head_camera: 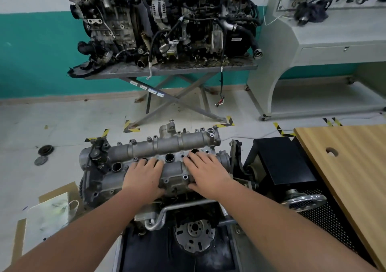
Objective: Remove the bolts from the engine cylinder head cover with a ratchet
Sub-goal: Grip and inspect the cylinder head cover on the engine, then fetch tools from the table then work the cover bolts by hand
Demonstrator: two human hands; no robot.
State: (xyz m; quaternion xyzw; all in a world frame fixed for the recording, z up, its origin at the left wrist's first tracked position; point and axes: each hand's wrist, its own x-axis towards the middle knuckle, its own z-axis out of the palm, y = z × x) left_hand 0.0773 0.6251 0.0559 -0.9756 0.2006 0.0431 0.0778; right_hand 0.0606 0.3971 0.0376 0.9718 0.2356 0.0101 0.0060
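A workshop with a pale floor marked by yellow-and-black tape and a teal-banded wall at the far side. In the near centre sits the engine, its grey cylinder head cover on top, running left to right, with round dark plug wells along its middle and small bolts visible at the edges. Both hands lie flat on the cover, palms down: the left hand on the middle-left part, the right hand on the middle-right part, fingers straight and released, grasping nothing. Just right of the engine stands a black box, and beside it a wooden tabletop. Far behind, a second engine rests on a folding metal stand; a grey training console stands at far right. Cardboard lies on the floor at near left.
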